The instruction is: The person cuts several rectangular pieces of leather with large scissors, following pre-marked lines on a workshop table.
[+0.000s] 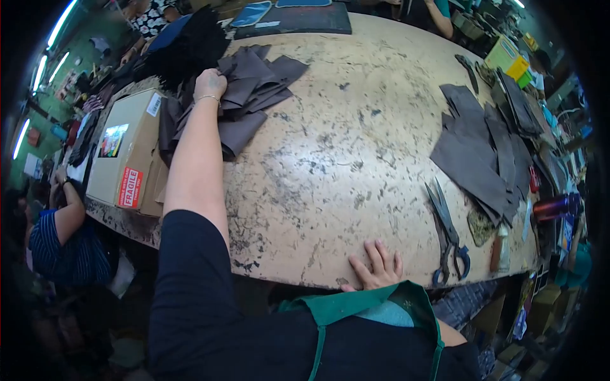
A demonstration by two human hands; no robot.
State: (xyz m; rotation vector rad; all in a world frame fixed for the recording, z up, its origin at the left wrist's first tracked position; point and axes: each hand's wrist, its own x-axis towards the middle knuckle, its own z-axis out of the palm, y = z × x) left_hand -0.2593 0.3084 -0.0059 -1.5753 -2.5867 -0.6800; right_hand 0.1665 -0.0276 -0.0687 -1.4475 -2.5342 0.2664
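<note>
My left hand [211, 86] reaches out to a heap of dark grey-brown cut pieces [254, 82] at the upper left of the table, its fingers closed on one of them. Near the front edge my right hand [378, 267] lies flat on the tabletop with its fingers spread and nothing in it. Large black scissors [450, 235] lie to the right of that hand, blades partly apart. Beyond them, more dark cut pieces [483, 152] are stacked loosely at the right.
A cardboard box [136, 140] with a red label stands at the left beside a black pile [187, 47]. A dark board [298, 20] lies at the far edge. A small bottle [500, 251] and a purple tumbler [558, 207] are at the right. Other people sit around the table [330, 159].
</note>
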